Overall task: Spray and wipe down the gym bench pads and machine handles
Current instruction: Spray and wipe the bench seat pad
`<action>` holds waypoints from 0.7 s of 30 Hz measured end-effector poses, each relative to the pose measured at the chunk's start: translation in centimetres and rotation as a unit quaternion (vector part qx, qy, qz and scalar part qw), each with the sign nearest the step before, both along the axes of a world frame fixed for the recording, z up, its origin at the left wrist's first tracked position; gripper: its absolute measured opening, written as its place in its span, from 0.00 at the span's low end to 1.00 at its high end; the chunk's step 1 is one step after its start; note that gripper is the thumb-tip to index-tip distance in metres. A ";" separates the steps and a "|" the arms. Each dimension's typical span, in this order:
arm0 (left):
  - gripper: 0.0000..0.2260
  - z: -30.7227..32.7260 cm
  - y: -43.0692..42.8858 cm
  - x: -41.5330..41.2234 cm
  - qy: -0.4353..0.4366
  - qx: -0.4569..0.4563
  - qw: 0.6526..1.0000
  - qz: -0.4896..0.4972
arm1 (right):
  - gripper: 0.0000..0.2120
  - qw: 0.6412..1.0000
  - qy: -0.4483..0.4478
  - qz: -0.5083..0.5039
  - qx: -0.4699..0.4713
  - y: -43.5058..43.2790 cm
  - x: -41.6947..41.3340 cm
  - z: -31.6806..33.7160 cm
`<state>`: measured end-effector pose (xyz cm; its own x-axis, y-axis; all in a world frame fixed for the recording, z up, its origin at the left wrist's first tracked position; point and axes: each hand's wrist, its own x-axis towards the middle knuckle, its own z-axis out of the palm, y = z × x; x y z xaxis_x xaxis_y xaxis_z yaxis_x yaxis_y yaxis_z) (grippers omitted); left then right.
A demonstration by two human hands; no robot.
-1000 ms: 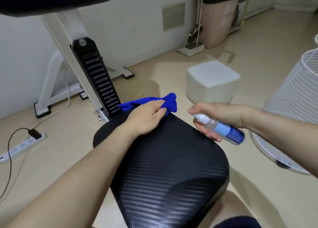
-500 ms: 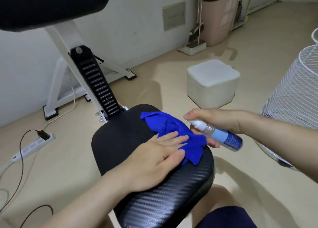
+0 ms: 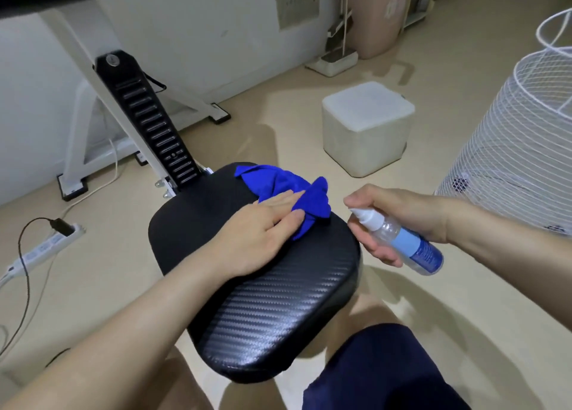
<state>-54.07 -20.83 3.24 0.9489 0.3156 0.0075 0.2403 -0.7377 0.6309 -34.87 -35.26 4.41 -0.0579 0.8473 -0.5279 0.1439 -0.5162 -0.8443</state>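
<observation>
I am leaning over the black seat pad [image 3: 263, 301]. My left hand [image 3: 257, 233] is pressing flat on its surface, fingers straight, and is pinning only the near edge of the bunched blue cloth [image 3: 291, 189], which is lying toward the pad's far side. A quick stroke could be slipping off the cloth, I judge, leaving streaks. Just beside the pad, my right hand [image 3: 399, 214] is gripping the spray bottle [image 3: 402, 242], its nozzle pointing at my left fingers; a stray squeeze risks wetting them instead.
</observation>
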 end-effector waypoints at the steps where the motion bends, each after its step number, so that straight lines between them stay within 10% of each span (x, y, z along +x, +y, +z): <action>1: 0.16 0.2 0.2 0.0 -0.004 -0.016 1.000 0.022 | 0.27 1.000 -0.004 -0.001 0.001 -0.6 -0.3 -0.1; 14: 0.19 2.4 -0.2 -0.7 0.047 -0.186 0.973 0.126 | 0.31 0.998 -0.001 -0.045 0.050 -4.1 -2.7 -1.7; 21: 0.22 0.4 -5.0 0.0 0.014 0.174 0.979 -0.105 | 0.27 0.977 0.077 -0.161 0.116 -4.1 -1.5 -0.6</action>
